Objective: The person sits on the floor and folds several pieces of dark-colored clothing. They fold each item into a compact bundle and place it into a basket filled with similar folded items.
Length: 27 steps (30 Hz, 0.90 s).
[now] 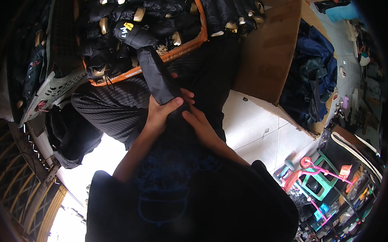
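A long black fabric bundle (157, 76), smooth and tube-like, slants from the orange-rimmed basket (179, 55) down to my lap. Its exact kind is not plain. My left hand (160, 113) is closed round its lower part, thumb on top. Fingers of my right hand (196, 121) curl against the lower end, which is lost against my dark shirt. The upper end meets a puffy black piece (139, 36) with white and yellow marks; I cannot tell whether the two are joined. Several puffy black bundles with cream-coloured hard pieces (139, 14) fill the basket.
A cardboard box (266, 55) with dark blue fabric (310, 78) stands to the right. On the left is a grey perforated plastic crate (52, 89). A green stool (319, 178) and a pink-framed child's toy (304, 169) stand at lower right. A folding metal gate (22, 178) lies lower left.
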Each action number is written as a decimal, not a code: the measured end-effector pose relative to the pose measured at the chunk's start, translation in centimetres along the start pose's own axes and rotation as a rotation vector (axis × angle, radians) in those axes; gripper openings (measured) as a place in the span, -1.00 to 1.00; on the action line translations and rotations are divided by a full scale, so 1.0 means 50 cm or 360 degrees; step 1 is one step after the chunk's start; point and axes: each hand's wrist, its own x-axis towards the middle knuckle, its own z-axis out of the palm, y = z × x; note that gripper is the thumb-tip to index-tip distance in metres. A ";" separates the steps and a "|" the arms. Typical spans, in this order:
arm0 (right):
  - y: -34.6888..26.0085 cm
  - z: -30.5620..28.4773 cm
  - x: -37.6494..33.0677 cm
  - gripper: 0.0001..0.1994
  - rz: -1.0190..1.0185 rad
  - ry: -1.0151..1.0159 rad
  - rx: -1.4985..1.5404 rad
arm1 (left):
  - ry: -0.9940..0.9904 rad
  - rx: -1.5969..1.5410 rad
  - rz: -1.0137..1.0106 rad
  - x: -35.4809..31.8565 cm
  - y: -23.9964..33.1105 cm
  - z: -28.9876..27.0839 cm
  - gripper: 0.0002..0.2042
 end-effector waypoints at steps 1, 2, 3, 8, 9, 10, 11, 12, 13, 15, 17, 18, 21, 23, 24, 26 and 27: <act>-0.006 0.000 -0.002 -0.41 0.0043 -0.0004 -0.0025 | -0.0002 -0.0033 -0.0030 0.001 0.001 0.000 -0.34; -0.010 0.000 -0.003 -0.40 0.0071 -0.0024 -0.0031 | -0.0004 -0.0066 -0.0060 0.002 0.003 0.001 -0.36; -0.013 -0.001 -0.004 -0.39 0.0094 -0.0043 -0.0037 | -0.0011 -0.0097 -0.0088 0.004 0.005 0.003 -0.38; 0.004 0.019 -0.002 -0.36 -0.0212 0.0167 -0.0131 | 0.0001 0.0027 -0.0187 -0.012 -0.002 0.016 -0.48; 0.010 0.022 -0.002 -0.37 -0.0198 0.0194 -0.0122 | -0.0007 0.0021 -0.0190 -0.015 -0.007 0.015 -0.50; 0.017 0.024 -0.002 -0.38 -0.0185 0.0220 -0.0113 | -0.0008 0.0021 -0.0200 -0.019 -0.011 0.014 -0.52; 0.024 0.024 -0.001 -0.38 -0.0218 0.0242 -0.0139 | -0.0008 0.0022 -0.0210 -0.022 -0.015 0.012 -0.54; 0.032 0.025 -0.001 -0.38 -0.0250 0.0264 -0.0163 | -0.0006 0.0024 -0.0223 -0.025 -0.018 0.011 -0.57; 0.035 0.026 -0.002 -0.38 -0.0282 0.0287 -0.0188 | -0.0032 0.0093 -0.0218 -0.025 -0.017 0.012 -0.57; 0.030 0.029 -0.004 -0.40 -0.0329 0.0292 -0.0193 | -0.0080 0.0233 -0.0205 -0.024 -0.015 0.013 -0.56; 0.023 0.031 -0.008 -0.39 -0.0287 0.0287 -0.0153 | -0.0107 0.0149 -0.0200 -0.025 -0.017 0.008 -0.62; 0.019 0.030 -0.009 -0.38 -0.0227 0.0291 -0.0114 | -0.0130 0.0104 -0.0196 -0.022 -0.019 0.004 -0.65; 0.018 0.024 -0.006 -0.40 -0.0246 0.0263 0.0112 | -0.0247 0.0211 -0.0118 -0.017 -0.012 -0.011 -0.62; 0.013 0.018 -0.005 -0.44 -0.0254 0.0206 0.0179 | -0.0091 0.0073 -0.0105 -0.022 -0.004 0.000 -0.62; 0.005 0.016 -0.005 -0.46 -0.0234 0.0166 0.0153 | -0.0018 0.0010 -0.0094 -0.022 0.003 0.008 -0.62; 0.006 0.014 -0.002 -0.50 -0.0241 0.0177 0.0078 | 0.0362 0.0130 0.0322 -0.023 0.003 0.039 -0.61; 0.008 0.017 0.002 -0.53 -0.0260 0.0225 0.0031 | 0.0558 0.0188 0.0527 -0.024 0.008 0.052 -0.60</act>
